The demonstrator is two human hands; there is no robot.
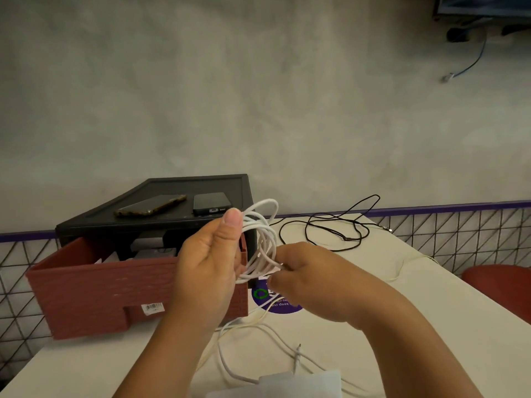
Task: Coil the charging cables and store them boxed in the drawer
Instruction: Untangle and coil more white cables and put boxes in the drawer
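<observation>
My left hand (211, 262) holds a white charging cable (263, 225) wound into several loops, thumb up against the coil. My right hand (304, 278) pinches the cable at the bottom of the coil. The red drawer (86, 291) stands pulled out of a black drawer unit (161, 219) behind my left hand. More white cable (247, 328) lies loose on the table below my hands. A black cable (339, 225) sprawls uncoiled on the table at the back right. A white box (301, 383) sits at the bottom edge.
Two phones (150, 206) (211, 203) lie on top of the black unit. A purple round sticker (275, 303) marks the white table. A wire-grid fence (459, 234) borders the table; a red seat (500, 285) stands at right. A blue cable (471, 61) hangs on the wall.
</observation>
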